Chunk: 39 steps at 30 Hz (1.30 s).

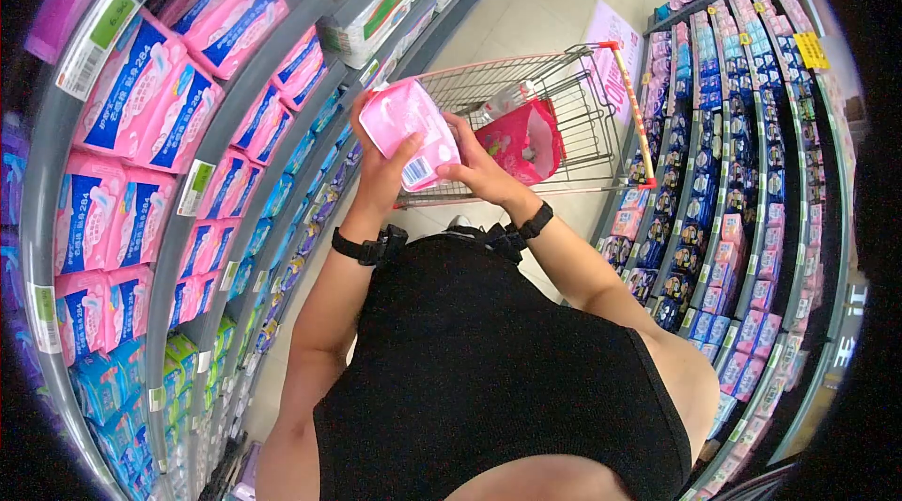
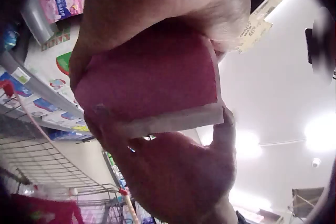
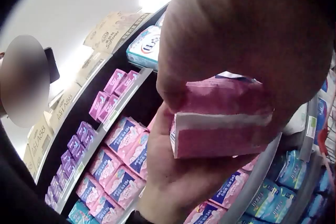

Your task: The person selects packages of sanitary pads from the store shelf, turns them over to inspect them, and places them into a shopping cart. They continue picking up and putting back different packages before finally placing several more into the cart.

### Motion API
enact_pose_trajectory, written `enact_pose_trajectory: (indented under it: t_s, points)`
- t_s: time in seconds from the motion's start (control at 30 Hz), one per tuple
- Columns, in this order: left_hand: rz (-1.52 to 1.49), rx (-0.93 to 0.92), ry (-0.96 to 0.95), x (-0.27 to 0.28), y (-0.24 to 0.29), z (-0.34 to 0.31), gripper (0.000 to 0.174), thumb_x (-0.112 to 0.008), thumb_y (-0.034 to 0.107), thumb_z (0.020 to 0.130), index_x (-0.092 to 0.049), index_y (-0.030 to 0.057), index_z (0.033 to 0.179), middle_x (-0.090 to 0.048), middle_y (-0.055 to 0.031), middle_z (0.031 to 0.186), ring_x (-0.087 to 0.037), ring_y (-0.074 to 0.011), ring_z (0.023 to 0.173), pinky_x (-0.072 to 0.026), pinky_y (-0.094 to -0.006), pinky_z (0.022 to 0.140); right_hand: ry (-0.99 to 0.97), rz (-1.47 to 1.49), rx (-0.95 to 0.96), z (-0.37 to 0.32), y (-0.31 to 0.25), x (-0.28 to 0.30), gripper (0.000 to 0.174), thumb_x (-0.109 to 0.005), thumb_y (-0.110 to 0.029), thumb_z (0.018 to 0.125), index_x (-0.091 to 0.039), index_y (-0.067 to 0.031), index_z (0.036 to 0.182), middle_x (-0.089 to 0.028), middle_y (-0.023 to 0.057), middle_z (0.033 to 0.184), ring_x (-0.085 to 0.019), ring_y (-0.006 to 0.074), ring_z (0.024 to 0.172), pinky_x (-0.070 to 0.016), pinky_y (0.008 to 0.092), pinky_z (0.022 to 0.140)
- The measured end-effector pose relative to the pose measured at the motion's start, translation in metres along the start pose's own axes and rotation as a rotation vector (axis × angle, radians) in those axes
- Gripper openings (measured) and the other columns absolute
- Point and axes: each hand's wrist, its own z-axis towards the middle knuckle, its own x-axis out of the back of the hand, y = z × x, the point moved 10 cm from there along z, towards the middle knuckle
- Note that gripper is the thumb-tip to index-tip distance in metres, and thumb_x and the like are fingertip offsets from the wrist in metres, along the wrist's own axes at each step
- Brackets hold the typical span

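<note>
A pink pack of sanitary pads (image 1: 406, 120), with a barcode on the side facing up, is held in front of the body. My left hand (image 1: 381, 167) grips its left side, thumb across the barcode face. On the opposite side my right hand (image 1: 479, 167) holds the lower right edge, its thumb near the corner. Both wrist views show the pack from below, a pink block (image 2: 152, 82) with a pale seam strip, caught between the two hands. Beyond it stands a wire shopping cart (image 1: 573, 177) with a red-pink bag (image 1: 526, 142) inside.
Shelves of pink pad packs (image 1: 146, 111) rise close on the left, with blue packs (image 1: 113, 383) lower in the picture. Another long shelf of dark and pastel packs (image 1: 705, 181) curves along the right. Pale tiled floor (image 1: 526, 7) runs between them.
</note>
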Motion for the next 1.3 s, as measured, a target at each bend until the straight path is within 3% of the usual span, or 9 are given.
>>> enact_pose_trajectory:
  t_s: [0.1, 0.23, 0.37, 0.5, 0.73, 0.8, 1.03, 1.17, 1.3]
  points:
    - [0.062, -0.005, -0.039, 0.016, -0.003, 0.0, 0.081, -0.07, 0.019, 0.091, -0.018, 0.0096, 0.153, -0.039, -0.0119, 0.145, -0.042, -0.0228, 0.133, -0.0376, -0.0375, 0.11, -0.03, -0.166, 0.05, 0.007, -0.004, -0.02, 0.097, -0.074, -0.036, 0.084, -0.013, -0.0069, 0.153, -0.036, 0.0176, 0.149, -0.036, 0.0269, 0.139, -0.0317, 0.0403, 0.114]
    - [-0.025, 0.128, -0.133, 0.033, -0.003, -0.004, 0.068, -0.067, 0.025, 0.095, -0.03, 0.0043, 0.148, -0.046, -0.0126, 0.141, -0.045, -0.0217, 0.131, -0.0371, -0.0366, 0.109, 0.045, 0.469, -0.071, 0.02, 0.032, -0.021, 0.088, -0.066, -0.051, 0.088, -0.018, -0.017, 0.154, -0.037, 0.0152, 0.15, -0.041, 0.0283, 0.137, -0.0367, 0.0426, 0.112]
    - [-0.083, 0.28, -0.192, 0.044, -0.034, -0.015, 0.054, -0.054, 0.036, 0.103, -0.043, -0.0003, 0.142, -0.055, -0.0101, 0.133, -0.05, -0.0191, 0.125, -0.0373, -0.0342, 0.108, 0.081, 0.691, -0.322, 0.017, 0.062, -0.028, 0.067, -0.059, -0.046, 0.095, -0.039, -0.0076, 0.146, -0.058, 0.0104, 0.136, -0.061, 0.023, 0.119, -0.0443, 0.0445, 0.107]
    - [0.112, 0.189, -0.097, 0.048, -0.013, -0.006, 0.049, -0.05, 0.037, 0.105, -0.048, -0.0006, 0.137, -0.058, -0.011, 0.127, -0.051, -0.0175, 0.119, -0.0399, -0.0331, 0.103, 0.082, 0.868, -0.32, 0.011, 0.059, -0.035, 0.063, -0.062, -0.038, 0.096, -0.041, -0.0048, 0.145, -0.061, 0.0116, 0.132, -0.064, 0.0231, 0.115, -0.0492, 0.0421, 0.103]
    - [0.132, 0.121, -0.066, 0.06, -0.031, 0.0, 0.057, -0.061, 0.03, 0.1, -0.035, -0.0002, 0.141, -0.053, -0.0162, 0.13, -0.052, -0.0236, 0.122, -0.0469, -0.033, 0.097, 0.334, 0.188, -0.14, 0.026, 0.055, 0.013, 0.056, -0.066, -0.02, 0.094, -0.041, -0.0009, 0.14, -0.059, 0.0104, 0.128, -0.058, 0.0192, 0.117, -0.0468, 0.0337, 0.102]
    - [0.341, -0.017, -0.071, 0.04, -0.012, -0.001, 0.066, -0.064, 0.03, 0.098, -0.029, 0.0005, 0.145, -0.048, -0.0175, 0.139, -0.05, -0.0213, 0.126, -0.0401, -0.0346, 0.106, 0.276, 0.288, -0.103, 0.031, 0.062, 0.018, 0.055, -0.062, -0.02, 0.096, -0.039, -0.0015, 0.142, -0.056, 0.0098, 0.132, -0.055, 0.0175, 0.12, -0.0445, 0.0322, 0.103]
    - [0.215, 0.217, 0.012, 0.023, -0.049, -0.001, 0.049, -0.056, 0.034, 0.102, -0.05, -0.0015, 0.135, -0.061, -0.0094, 0.126, -0.056, -0.0173, 0.115, -0.0429, -0.0331, 0.1, 0.113, 0.372, -0.06, 0.024, 0.036, 0.038, 0.053, -0.058, -0.035, 0.1, -0.043, -0.0049, 0.14, -0.061, 0.006, 0.126, -0.064, 0.0157, 0.106, -0.0542, 0.0346, 0.092]
    - [0.388, 0.177, 0.014, -0.006, -0.063, -0.007, 0.046, -0.053, 0.037, 0.103, -0.057, -0.0017, 0.128, -0.066, -0.0095, 0.117, -0.059, -0.0155, 0.107, -0.0456, -0.0314, 0.094, -0.071, 0.814, -0.384, -0.009, 0.07, 0.039, 0.058, -0.061, -0.038, 0.097, -0.047, -0.004, 0.141, -0.065, 0.0116, 0.128, -0.066, 0.0217, 0.111, -0.0522, 0.0388, 0.1]
    - [0.525, 0.188, -0.028, -0.028, -0.087, -0.006, 0.043, -0.06, 0.035, 0.1, -0.056, -0.0015, 0.124, -0.067, -0.0082, 0.102, -0.061, -0.0151, 0.092, -0.0492, -0.0317, 0.082, -0.068, 0.872, -0.375, -0.024, 0.087, 0.067, 0.055, -0.063, -0.034, 0.095, -0.049, -0.0028, 0.138, -0.066, 0.0141, 0.125, -0.068, 0.024, 0.107, -0.0532, 0.0405, 0.098]
